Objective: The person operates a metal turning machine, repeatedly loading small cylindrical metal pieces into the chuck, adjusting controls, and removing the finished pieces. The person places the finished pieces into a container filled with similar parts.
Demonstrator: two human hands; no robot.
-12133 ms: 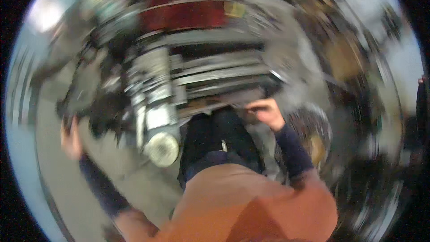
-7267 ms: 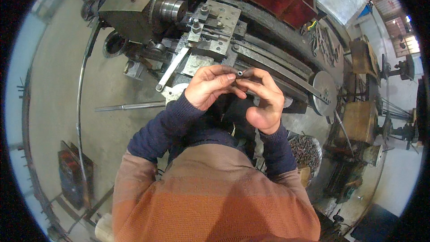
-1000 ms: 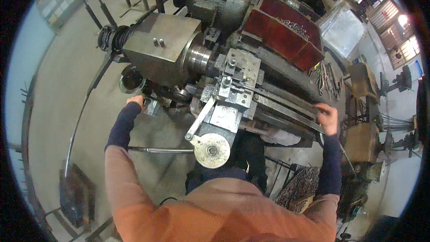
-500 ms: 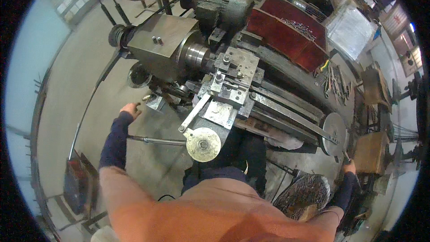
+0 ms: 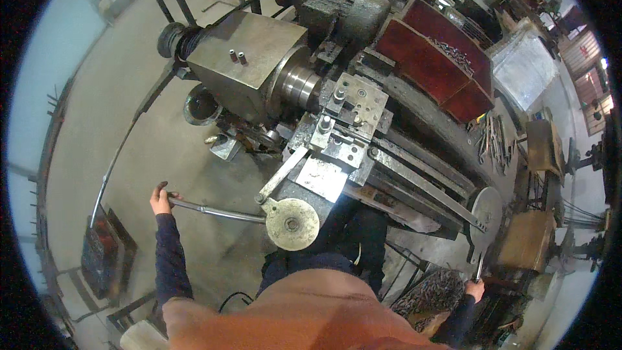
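Observation:
A metal lathe fills the middle, with its spindle (image 5: pixel 300 87) at the left end and a tool slide (image 5: pixel 356 107) beside it. From a round, worn disc (image 5: pixel 293 223) on the slide, a long metal lever (image 5: pixel 220 212) reaches left. My left hand (image 5: pixel 161 199) is closed round the outer end of that lever. At the bed's right end a second lever (image 5: pixel 479 267) hangs below a round plate (image 5: pixel 487 210). My right hand (image 5: pixel 475 290) grips its handle. A flat bar (image 5: pixel 283 174) slants between the disc and the tool slide.
Behind the bed stands a dark red tray (image 5: pixel 421 48) holding small metal parts (image 5: pixel 453 55). Several wrenches (image 5: pixel 495 142) lie right of it. A motor (image 5: pixel 343 10) sits at the back. Cardboard boxes (image 5: pixel 526 240) are at the right, a dark red box (image 5: pixel 107 253) at the lower left.
My left hand has gone from open beside the lever to closed on its end. My right hand has swung its lever down and toward me. The view has shifted slightly.

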